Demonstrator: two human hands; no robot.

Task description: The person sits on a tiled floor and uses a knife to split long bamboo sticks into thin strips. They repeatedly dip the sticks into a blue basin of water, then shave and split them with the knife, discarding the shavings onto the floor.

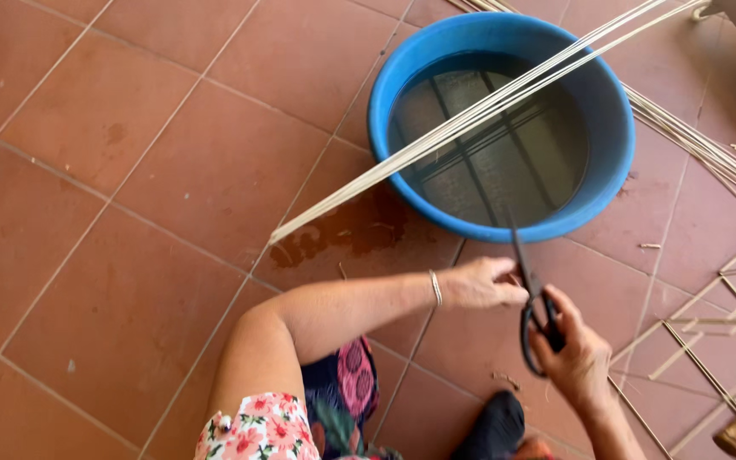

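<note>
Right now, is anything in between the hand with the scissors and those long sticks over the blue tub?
Nothing visible blocks it. The right hand holds the black scissors, blades toward the blue tub. The pale sticks lie across its water; only bare tile floor and the tub's rim lie between.

The water basin (606,128) stands on the tiled floor (129,213) — reed strips (470,115) lie across its rim, ends left of it. Nearer than the basin, the scissors (534,311) — loose strips (709,153) lie to its right.

My left arm bends across, left hand (489,283) pinched shut; my right hand (574,351) curls closed, fingers hooked.
</note>
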